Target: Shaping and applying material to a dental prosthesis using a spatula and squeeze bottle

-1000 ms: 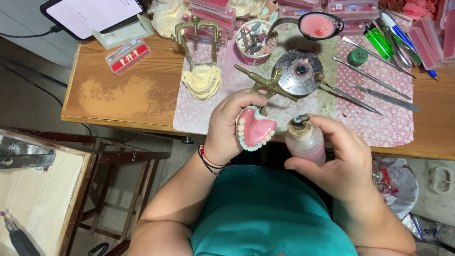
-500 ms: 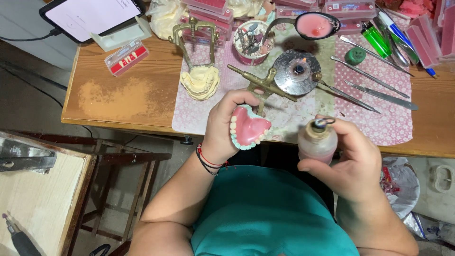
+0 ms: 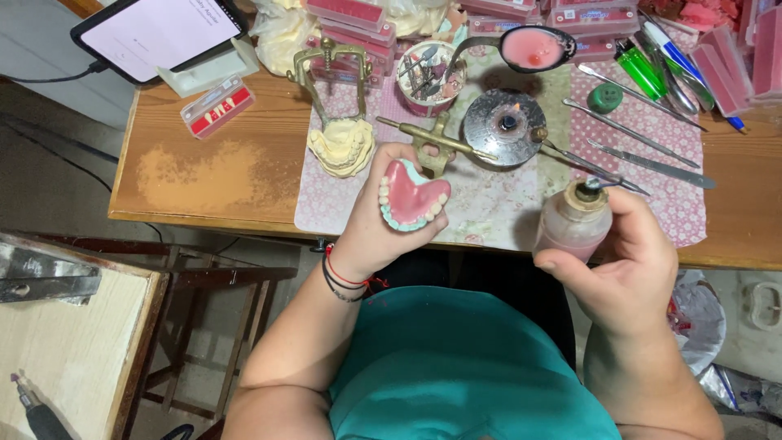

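My left hand (image 3: 371,232) grips a pink denture base (image 3: 411,195) with a row of white teeth, held above the near table edge. My right hand (image 3: 627,261) is wrapped around a small pinkish bottle (image 3: 574,224) and also pinches a thin metal instrument (image 3: 607,183) at the bottle's mouth. The two hands are apart, with the bottle to the right of the denture. A round metal burner (image 3: 505,126) with a brass arm (image 3: 432,143) sits just beyond the hands on the patterned mat (image 3: 489,204).
On the wooden table (image 3: 204,163) are a plaster cast in a brass frame (image 3: 338,143), a tablet (image 3: 159,33), a spoon with pink wax (image 3: 533,47), a cup of tools (image 3: 428,77), metal instruments (image 3: 643,159), green lighters (image 3: 639,69) and pink boxes (image 3: 350,12). A low bench (image 3: 73,342) stands at left.
My right hand has carried the bottle rightward, away from the denture. My left hand has lifted the denture toward the table.
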